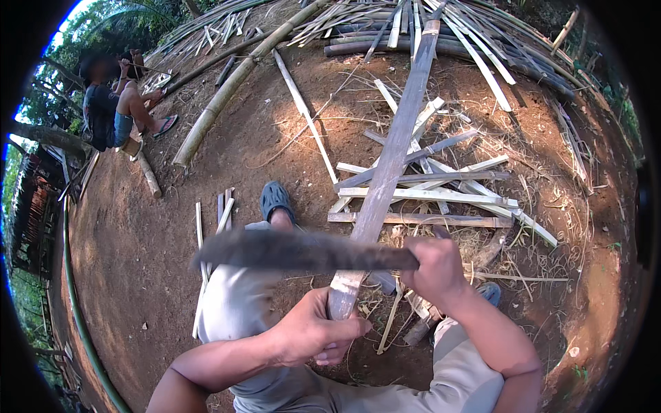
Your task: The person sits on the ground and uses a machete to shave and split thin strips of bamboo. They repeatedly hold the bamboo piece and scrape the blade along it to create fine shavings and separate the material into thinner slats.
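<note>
My left hand (pixel 313 330) is closed round the near end of a long grey bamboo strip (pixel 389 162), which stretches away from me toward the pile at the far side. In my right hand (pixel 437 268) is the handle of a machete (pixel 296 251), its wide dark blade pointing left and smeared by motion. The blade crosses over the bamboo strip near my left hand; whether it touches the strip I cannot tell. Beyond my hands lies a loose heap of short split bamboo pieces (pixel 441 196) on the dirt, partly hidden by the strip.
Bamboo poles and splits (pixel 461 45) are piled at the far side. A thick bamboo pole (pixel 234 89) lies left of centre. At the far left another person (pixel 110 103) sits low. Thin strips (pixel 200 258) lie by my left leg. A green pole (pixel 79 303) runs along the left.
</note>
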`<state>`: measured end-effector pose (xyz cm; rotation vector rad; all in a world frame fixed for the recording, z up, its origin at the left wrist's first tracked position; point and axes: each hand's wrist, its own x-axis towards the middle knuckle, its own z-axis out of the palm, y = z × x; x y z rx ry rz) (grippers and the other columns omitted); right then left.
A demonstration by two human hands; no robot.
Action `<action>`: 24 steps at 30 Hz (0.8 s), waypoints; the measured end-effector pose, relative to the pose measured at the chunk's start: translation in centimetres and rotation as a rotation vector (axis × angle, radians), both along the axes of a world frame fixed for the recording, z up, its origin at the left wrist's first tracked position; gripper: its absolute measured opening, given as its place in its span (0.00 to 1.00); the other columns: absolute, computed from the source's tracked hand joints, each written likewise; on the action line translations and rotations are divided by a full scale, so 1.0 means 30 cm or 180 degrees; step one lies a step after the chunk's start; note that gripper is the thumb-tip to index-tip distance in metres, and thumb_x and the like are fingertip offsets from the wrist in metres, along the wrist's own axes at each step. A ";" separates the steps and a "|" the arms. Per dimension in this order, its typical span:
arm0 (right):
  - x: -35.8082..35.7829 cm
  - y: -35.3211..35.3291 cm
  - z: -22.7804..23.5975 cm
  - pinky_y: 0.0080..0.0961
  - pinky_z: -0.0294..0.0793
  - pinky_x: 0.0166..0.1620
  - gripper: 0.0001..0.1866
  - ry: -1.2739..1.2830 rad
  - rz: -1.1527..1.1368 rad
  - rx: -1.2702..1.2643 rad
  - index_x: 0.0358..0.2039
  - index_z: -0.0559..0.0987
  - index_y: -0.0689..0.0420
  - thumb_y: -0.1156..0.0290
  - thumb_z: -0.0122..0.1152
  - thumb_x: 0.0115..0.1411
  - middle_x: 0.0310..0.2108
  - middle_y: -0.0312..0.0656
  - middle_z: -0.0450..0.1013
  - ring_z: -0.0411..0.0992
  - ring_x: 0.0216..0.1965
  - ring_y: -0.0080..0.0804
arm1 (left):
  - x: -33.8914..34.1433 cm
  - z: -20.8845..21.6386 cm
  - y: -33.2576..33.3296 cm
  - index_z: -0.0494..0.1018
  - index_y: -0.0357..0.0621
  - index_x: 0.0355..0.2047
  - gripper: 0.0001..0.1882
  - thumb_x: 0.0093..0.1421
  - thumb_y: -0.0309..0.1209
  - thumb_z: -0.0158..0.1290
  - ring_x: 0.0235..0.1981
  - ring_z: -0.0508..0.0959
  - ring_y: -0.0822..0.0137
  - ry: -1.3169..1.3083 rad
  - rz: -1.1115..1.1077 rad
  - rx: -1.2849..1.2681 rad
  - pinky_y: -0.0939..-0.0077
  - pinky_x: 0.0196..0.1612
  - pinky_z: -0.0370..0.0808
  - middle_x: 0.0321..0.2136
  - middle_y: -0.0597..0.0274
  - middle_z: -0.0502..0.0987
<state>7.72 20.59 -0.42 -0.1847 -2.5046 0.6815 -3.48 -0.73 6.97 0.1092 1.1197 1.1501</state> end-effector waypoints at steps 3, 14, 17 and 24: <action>0.007 0.066 -0.056 0.36 0.71 0.25 0.04 -0.0099 -0.0285 -0.0467 0.20 0.76 0.61 0.77 0.64 0.47 0.16 0.51 0.71 0.74 0.18 0.47 | -0.002 -0.001 -0.004 0.65 0.42 0.28 0.11 0.63 0.23 0.57 0.09 0.63 0.77 0.0014 -0.0075 0.0127 0.77 0.13 0.59 0.11 0.68 0.64; 0.102 0.253 -0.132 0.36 0.72 0.25 0.08 -0.0702 -0.2057 -0.1105 0.21 0.76 0.65 0.75 0.64 0.52 0.15 0.51 0.71 0.75 0.17 0.41 | 0.007 -0.031 -0.005 0.65 0.42 0.29 0.10 0.63 0.22 0.56 0.08 0.63 0.77 -0.0054 -0.0431 -0.0107 0.77 0.12 0.58 0.10 0.68 0.64; 0.122 0.131 -0.182 0.42 0.75 0.27 0.07 -0.0406 -0.0789 0.0070 0.22 0.77 0.59 0.74 0.68 0.46 0.18 0.48 0.74 0.77 0.22 0.48 | 0.003 -0.052 0.029 0.66 0.41 0.28 0.10 0.65 0.24 0.56 0.08 0.63 0.76 -0.0063 -0.0122 -0.0187 0.76 0.12 0.59 0.10 0.68 0.63; 0.140 0.006 -0.250 0.44 0.76 0.29 0.09 -0.1200 0.0383 -0.0361 0.27 0.76 0.56 0.69 0.67 0.47 0.21 0.46 0.76 0.78 0.24 0.48 | 0.050 -0.165 0.051 0.62 0.45 0.22 0.21 0.66 0.38 0.58 0.07 0.63 0.75 -0.0151 -0.0035 -0.0905 0.76 0.11 0.59 0.10 0.70 0.61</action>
